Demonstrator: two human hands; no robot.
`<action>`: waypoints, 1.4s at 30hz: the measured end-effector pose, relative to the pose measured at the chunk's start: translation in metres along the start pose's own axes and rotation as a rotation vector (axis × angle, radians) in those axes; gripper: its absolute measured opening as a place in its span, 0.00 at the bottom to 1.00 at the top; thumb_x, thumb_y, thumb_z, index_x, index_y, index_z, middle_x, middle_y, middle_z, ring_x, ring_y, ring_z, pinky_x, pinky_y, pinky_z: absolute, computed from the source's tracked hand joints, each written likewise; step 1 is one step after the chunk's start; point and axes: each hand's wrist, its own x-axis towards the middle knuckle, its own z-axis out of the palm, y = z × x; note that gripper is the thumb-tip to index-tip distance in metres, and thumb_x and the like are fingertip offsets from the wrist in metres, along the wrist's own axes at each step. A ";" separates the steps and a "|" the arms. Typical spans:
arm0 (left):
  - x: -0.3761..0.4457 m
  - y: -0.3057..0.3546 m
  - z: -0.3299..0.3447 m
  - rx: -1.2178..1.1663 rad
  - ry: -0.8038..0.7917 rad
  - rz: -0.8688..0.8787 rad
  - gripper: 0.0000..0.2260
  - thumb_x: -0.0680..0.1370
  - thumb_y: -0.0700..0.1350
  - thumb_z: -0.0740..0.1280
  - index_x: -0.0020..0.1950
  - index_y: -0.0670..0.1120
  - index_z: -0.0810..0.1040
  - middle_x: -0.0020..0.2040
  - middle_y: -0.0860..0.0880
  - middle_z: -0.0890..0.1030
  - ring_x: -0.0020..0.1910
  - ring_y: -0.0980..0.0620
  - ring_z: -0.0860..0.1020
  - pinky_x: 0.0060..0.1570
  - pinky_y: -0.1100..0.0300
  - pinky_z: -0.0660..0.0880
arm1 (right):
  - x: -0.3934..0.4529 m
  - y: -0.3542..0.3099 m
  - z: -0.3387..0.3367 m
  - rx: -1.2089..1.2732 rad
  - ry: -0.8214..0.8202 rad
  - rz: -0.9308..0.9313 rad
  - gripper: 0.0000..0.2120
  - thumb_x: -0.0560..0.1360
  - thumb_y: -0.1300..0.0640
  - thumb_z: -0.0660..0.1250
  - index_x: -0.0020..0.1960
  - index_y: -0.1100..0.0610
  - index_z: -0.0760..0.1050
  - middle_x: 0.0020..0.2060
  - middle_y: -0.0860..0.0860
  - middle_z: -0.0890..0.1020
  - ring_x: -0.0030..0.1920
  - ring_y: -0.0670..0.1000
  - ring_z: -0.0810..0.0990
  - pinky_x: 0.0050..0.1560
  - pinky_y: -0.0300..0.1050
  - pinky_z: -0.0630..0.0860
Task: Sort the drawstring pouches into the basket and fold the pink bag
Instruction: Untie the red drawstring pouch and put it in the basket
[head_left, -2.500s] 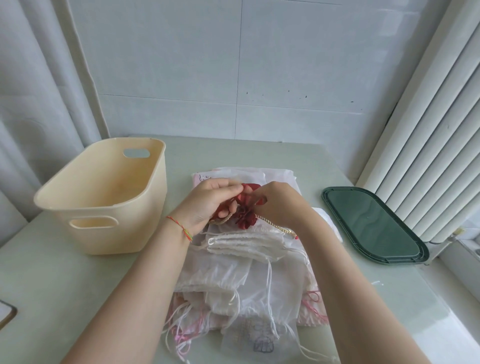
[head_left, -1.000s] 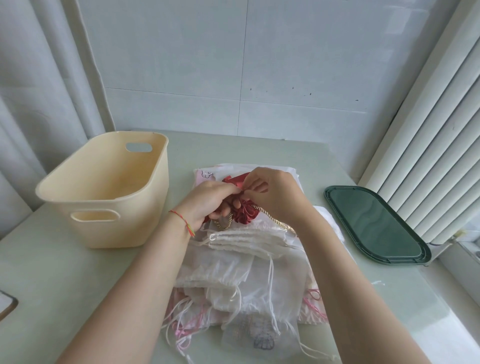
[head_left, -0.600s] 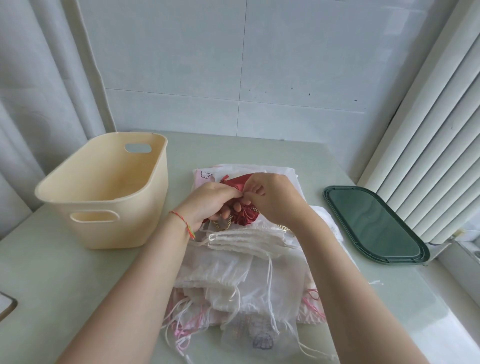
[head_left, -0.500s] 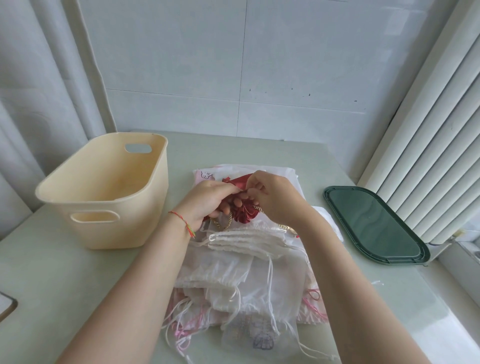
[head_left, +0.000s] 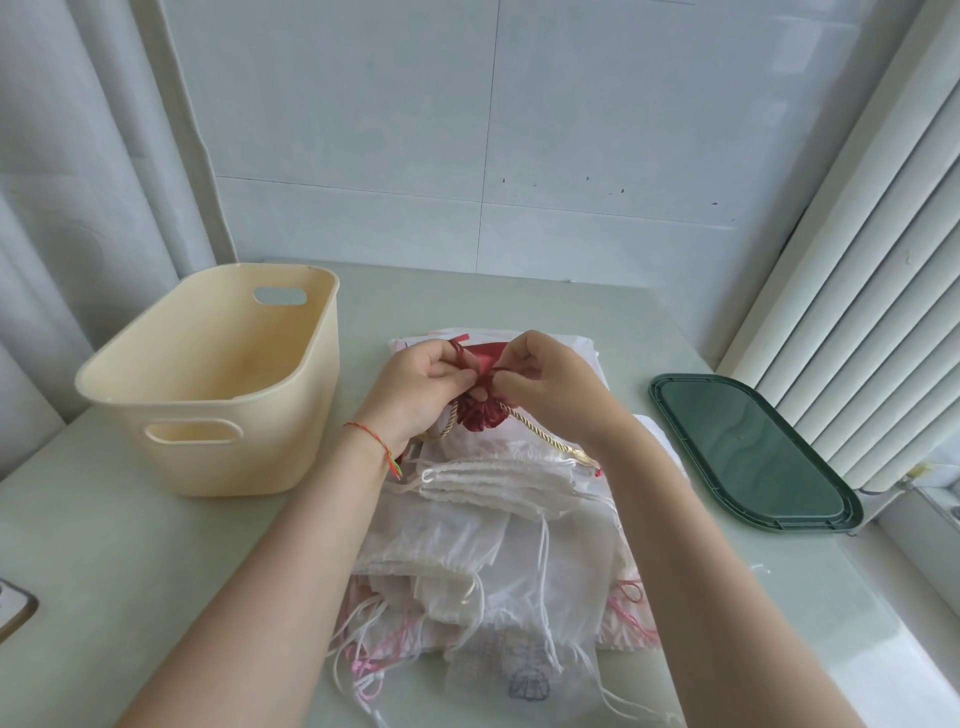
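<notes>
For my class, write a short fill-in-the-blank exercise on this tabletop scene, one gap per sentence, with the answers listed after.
1. Both hands, left hand and right hand, pinch a small pouch of ____ colour.
2. The cream plastic basket stands to the ____ of the pile of white mesh drawstring pouches.
3. The flat oblong tray by the blinds is dark ____.

Answers: red; left; green

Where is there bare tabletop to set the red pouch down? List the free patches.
Free: the pale green tabletop behind the pile, toward the tiled wall; the strip between the white drawstring pouches and the dark green oval tray; the near-left stretch in front of the cream plastic basket. Crowded: the middle, where both hands work the red pouch.
</notes>
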 end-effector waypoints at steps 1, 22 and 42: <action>0.001 0.000 0.001 0.034 0.003 0.009 0.03 0.77 0.34 0.68 0.48 0.41 0.77 0.35 0.48 0.84 0.36 0.54 0.81 0.42 0.63 0.77 | -0.001 -0.001 0.001 -0.023 -0.002 -0.030 0.05 0.73 0.62 0.69 0.46 0.56 0.73 0.44 0.52 0.84 0.47 0.51 0.83 0.51 0.49 0.81; -0.004 0.007 0.003 -0.109 0.050 -0.066 0.03 0.73 0.39 0.75 0.45 0.42 0.84 0.37 0.45 0.85 0.36 0.48 0.82 0.40 0.55 0.80 | -0.005 -0.012 0.005 -0.470 0.183 -0.317 0.05 0.72 0.67 0.67 0.44 0.58 0.76 0.36 0.52 0.84 0.38 0.55 0.79 0.40 0.45 0.72; -0.012 0.020 0.009 0.245 0.052 -0.008 0.10 0.74 0.41 0.70 0.40 0.34 0.81 0.25 0.43 0.73 0.24 0.49 0.68 0.29 0.61 0.65 | -0.004 -0.015 0.009 -0.724 0.099 -0.288 0.09 0.74 0.65 0.60 0.49 0.62 0.78 0.45 0.56 0.79 0.45 0.58 0.77 0.46 0.51 0.73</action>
